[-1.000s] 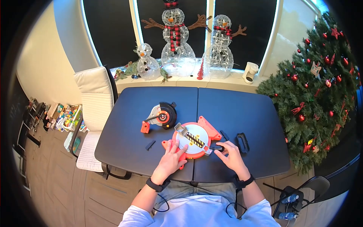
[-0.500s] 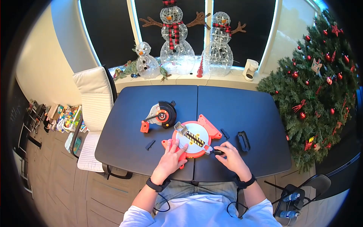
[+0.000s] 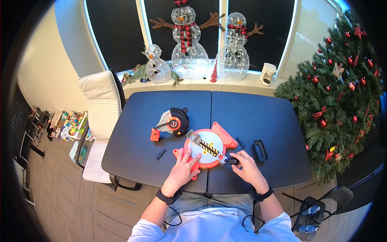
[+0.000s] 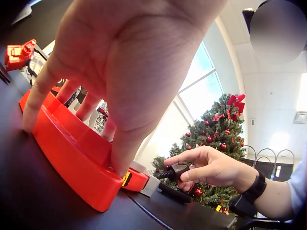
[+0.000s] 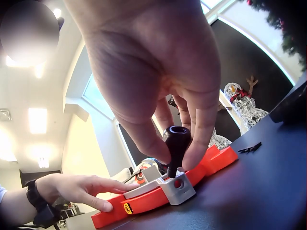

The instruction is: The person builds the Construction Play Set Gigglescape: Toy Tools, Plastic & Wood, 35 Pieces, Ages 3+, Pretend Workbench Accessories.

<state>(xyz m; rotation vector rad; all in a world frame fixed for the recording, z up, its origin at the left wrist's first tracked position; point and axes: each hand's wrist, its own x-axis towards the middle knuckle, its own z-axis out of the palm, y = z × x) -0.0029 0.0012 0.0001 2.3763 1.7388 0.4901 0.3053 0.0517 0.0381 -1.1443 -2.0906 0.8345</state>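
My left hand [image 3: 181,171] rests with spread, fairly straight fingers on the red base [image 3: 224,138] and the grey round plate [image 3: 204,158] with its yellow-black striped strip. In the left wrist view its fingers reach over the red base wall [image 4: 72,153]. My right hand [image 3: 248,170] pinches a black knob [image 5: 177,141] between thumb and fingers. The knob's threaded shaft [image 4: 165,174] shows in the left wrist view. In the right wrist view the shaft end is close to the grey bracket [image 5: 178,190] with a round hole; whether they touch I cannot tell.
On the dark table [image 3: 141,109] a grey, black and red saw-like part [image 3: 177,122] lies behind the base. Small black pieces [image 3: 161,154] lie at left and right, and a black oblong frame [image 3: 260,151] stands farther right. A white chair [image 3: 100,101] is at left.
The black knob has shifted and changed its tilt slightly beside the bracket, with my right fingers moving around it. My left hand has stayed on the base.
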